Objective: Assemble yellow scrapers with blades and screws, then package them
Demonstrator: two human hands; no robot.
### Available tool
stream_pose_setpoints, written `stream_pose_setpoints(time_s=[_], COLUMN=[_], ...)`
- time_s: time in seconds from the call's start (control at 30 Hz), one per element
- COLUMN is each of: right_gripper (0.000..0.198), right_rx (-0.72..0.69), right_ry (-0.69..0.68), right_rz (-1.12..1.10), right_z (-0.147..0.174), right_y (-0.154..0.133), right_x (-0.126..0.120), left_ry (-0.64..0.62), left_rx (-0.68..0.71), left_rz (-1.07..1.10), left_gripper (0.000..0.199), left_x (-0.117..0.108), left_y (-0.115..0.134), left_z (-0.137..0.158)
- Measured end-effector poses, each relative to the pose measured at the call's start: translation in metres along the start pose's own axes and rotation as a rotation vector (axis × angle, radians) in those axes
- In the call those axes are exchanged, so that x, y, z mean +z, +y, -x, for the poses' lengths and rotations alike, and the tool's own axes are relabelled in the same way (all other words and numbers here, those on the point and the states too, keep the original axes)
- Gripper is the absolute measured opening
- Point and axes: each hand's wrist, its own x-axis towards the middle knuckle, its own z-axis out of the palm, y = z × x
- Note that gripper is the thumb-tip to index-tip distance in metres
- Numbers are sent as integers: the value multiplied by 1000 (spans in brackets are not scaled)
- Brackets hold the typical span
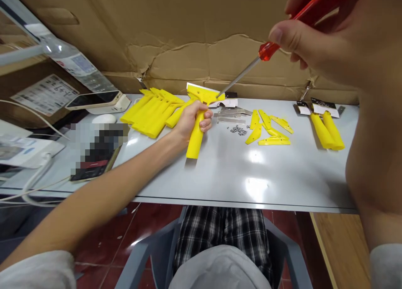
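Note:
My left hand (pixel 191 124) is wrapped round the handle of a yellow scraper (pixel 196 140), whose wide head points away from me. A metal blade edge shows along the far side of that head. In my right hand (pixel 317 42) is a red-handled screwdriver (pixel 268 50), its shaft slanting down to the left. The tip meets the right part of the scraper head, seemingly at a screw hole. Beside my left hand lie several yellow scraper handles (pixel 153 113) in a row. To the right are a heap of small screws (pixel 238 130), loose metal blades (pixel 232 115) and yellow cover pieces (pixel 266 128).
Two scrapers with black-and-white blade covers (pixel 328 130) lie at the right of the white table (pixel 220 176). On the left are a plastic bottle (pixel 78 63), phones (pixel 100 155), a white mouse (pixel 104 119) and cables. Cardboard (pixel 188 25) stands along the back.

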Motion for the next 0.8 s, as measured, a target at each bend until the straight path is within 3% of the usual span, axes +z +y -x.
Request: stream_pose_setpoints(time_s=[0.17,0.23,0.4,0.8], right_gripper=[32,32,49,44], right_rx=[-147,-181,-107,-124], right_ry=[27,0,1,-33], right_rz=[295,369,256,370], right_z=[-11,-14,-13,-12], right_y=[5,7,6,4], right_x=[6,6,3,5], left_ry=[1,-22,-68,-108], left_rx=[-6,-21,-2,38], left_rz=[-64,-78,-121,-162], left_gripper=[18,19,21,21], left_x=[-6,-8,-9,-12], left_y=[-5,-10,-13,-18], left_z=[-8,-10,-10,-12])
